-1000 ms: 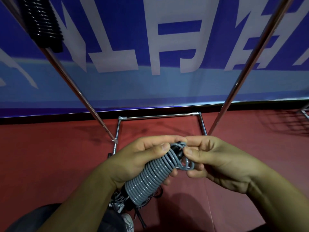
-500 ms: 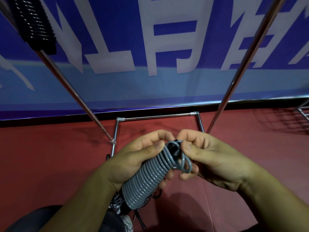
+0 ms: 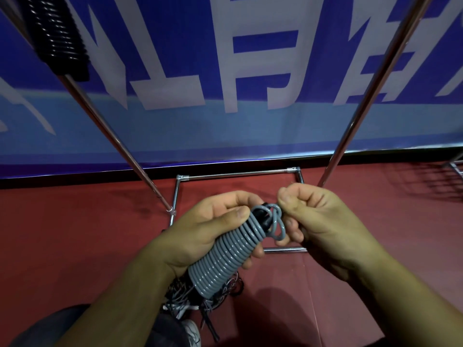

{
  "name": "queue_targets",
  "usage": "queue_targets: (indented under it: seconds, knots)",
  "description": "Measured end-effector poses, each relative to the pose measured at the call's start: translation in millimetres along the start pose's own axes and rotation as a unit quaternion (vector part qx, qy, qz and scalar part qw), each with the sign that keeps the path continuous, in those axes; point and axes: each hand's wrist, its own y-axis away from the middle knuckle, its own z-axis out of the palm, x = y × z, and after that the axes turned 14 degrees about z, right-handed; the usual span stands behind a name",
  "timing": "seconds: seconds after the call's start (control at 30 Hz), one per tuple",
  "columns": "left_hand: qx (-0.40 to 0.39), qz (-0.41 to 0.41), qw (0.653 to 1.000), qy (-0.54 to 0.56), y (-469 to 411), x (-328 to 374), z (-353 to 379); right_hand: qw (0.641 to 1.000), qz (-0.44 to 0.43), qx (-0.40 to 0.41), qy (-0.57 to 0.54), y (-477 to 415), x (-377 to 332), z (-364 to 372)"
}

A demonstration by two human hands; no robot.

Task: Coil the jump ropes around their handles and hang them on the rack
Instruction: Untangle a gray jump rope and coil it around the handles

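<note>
Head view. Rope, grey and coiled round its handles, sits in our left hand, which grips it; its long axis runs from lower left up toward the right. Our right hand, touching the upper end, pinches the loose loop there. We judge the tie-off nearly done; the rack stands ahead and above, so the rope must travel upward.

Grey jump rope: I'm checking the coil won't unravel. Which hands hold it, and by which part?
The left hand grips the grey jump rope round its coiled body; the right hand pinches the loose loop at its upper end.
</note>
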Motion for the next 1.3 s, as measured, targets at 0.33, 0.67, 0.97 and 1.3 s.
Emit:
queue_targets:
  seconds: [0.33,0.67,0.97,1.3]
  knots:
    - [-0.005,-0.027,0.989,-0.148,-1,-7,2,0.984,-0.058,0.164,0.032,-12,1,-21]
    - [-0.022,0.008,0.969,-0.244,0,-16,-1,1.000,0.021,-0.002,0.015,-11,6,-13]
    - [0.017,0.053,0.961,-0.273,-8,-26,-1,0.987,-0.055,-0.006,0.154,-11,10,-19]
    - [0.047,0.009,0.976,-0.210,-8,-27,8,0.957,-0.147,0.055,0.243,-15,12,-22]
